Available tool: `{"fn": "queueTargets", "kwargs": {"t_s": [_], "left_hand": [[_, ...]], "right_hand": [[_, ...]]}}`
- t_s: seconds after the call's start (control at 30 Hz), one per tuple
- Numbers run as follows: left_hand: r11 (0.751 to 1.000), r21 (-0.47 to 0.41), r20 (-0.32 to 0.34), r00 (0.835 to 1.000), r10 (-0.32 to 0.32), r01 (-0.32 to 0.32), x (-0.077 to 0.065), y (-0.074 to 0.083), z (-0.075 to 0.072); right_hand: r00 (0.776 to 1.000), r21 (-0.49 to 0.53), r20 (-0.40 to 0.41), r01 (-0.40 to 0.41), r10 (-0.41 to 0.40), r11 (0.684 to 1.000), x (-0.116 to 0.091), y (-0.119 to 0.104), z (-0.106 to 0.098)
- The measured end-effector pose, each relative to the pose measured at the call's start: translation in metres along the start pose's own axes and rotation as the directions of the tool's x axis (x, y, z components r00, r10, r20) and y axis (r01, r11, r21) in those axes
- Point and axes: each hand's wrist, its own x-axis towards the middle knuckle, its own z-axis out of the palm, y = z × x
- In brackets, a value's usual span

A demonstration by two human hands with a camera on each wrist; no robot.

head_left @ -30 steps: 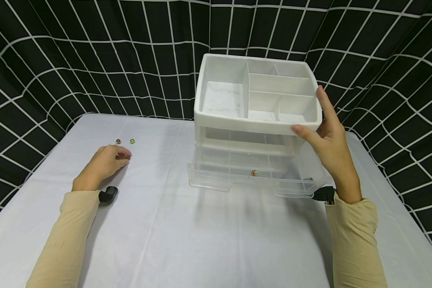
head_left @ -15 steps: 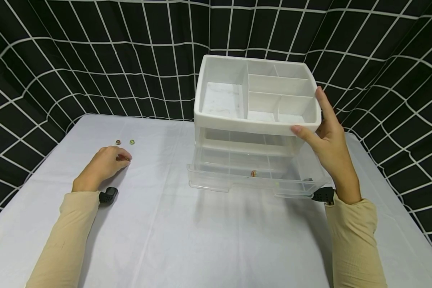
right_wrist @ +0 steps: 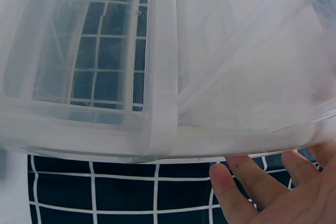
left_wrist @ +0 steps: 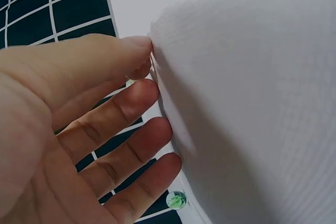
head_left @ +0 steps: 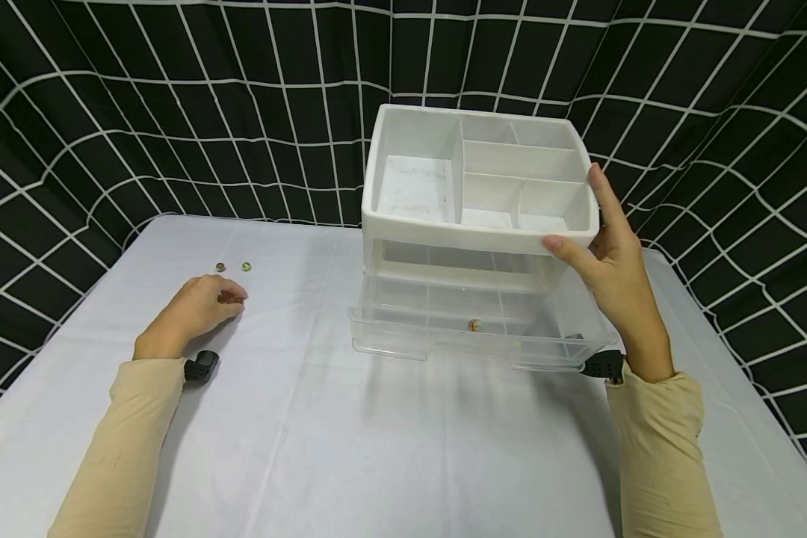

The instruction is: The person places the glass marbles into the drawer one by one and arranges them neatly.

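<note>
My left hand [head_left: 198,310] is low over the white cloth at the left, pinching a small reddish-brown marble [left_wrist: 140,71] between thumb and index finger; the fingers hide most of it. Just beyond it lie a brown marble [head_left: 220,267] and a green marble [head_left: 246,266]. At the right, my right hand [head_left: 615,273] holds the front corner of a white drawer organizer [head_left: 457,233], thumb on the front rim and fingers along the side. Its clear drawer [head_left: 390,336] is pulled out, with an orange-striped marble [head_left: 474,325] inside.
Divided compartments [head_left: 413,187] form the organizer's open top. White cloth [head_left: 350,448] covers the table. A black curtain with white grid lines [head_left: 255,112] hangs behind and at both sides.
The left fingers have shifted very slightly around the marble. The right hand, the organizer and the loose marbles stay where they were.
</note>
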Motion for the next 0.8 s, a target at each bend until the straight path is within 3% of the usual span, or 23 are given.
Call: {"fn": "queueTargets", "kwargs": {"t_s": [0.5, 0.8], "left_hand": [[1.0, -0.007, -0.012, 1.0, -0.001, 0.001, -0.0008, -0.0019, -0.0001], [0.999, -0.012, -0.023, 0.999, 0.032, -0.032, 0.0, -0.0013, -0.0006]], "right_hand": [[1.0, -0.04, 0.0, -0.007, 0.007, 0.999, -0.0008, 0.0009, -0.0004], [1.0, -0.053, 0.0, 0.004, -0.004, 0.999, -0.0004, 0.0004, -0.0006]]}}
